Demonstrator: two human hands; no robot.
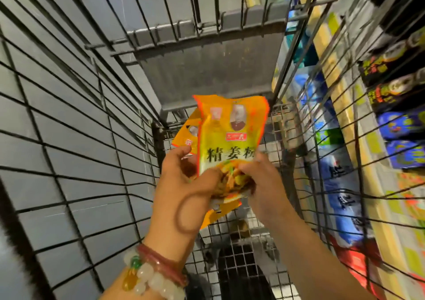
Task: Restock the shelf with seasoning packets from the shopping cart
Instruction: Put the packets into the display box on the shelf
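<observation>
The view looked down into a wire shopping cart (96, 106) whose dark metal grid walls rose on the left and right, with a grey fold-down flap (207, 69) closing the far end and a fine mesh floor below. Beyond the left wall lay a plain grey floor. Beyond the right wall ran a store shelf (345, 125) with yellow edging, stocked with blue, white and dark packets that were blurred and hard to read. Above the cart's floor, both hands held a small stack of orange-yellow seasoning packets (230, 143). The front packet stood upright, its long axis running up and down the picture, its printed face turned toward the camera, its sealed top edge pointing away toward the grey flap and its bottom edge buried between the hands. A second packet showed behind it, tilted so that its upper corner poked out to the left, and another orange edge stuck out below the hands. The left hand (184, 184) had its thumb curled over the front packet's lower left and its fingers wrapped behind the stack. The right hand (259, 184) pinched the lower right corner, fingers curled onto the front face. A dark hair band looped over the back of the left hand, and beaded bracelets (151, 274) circled that wrist.
</observation>
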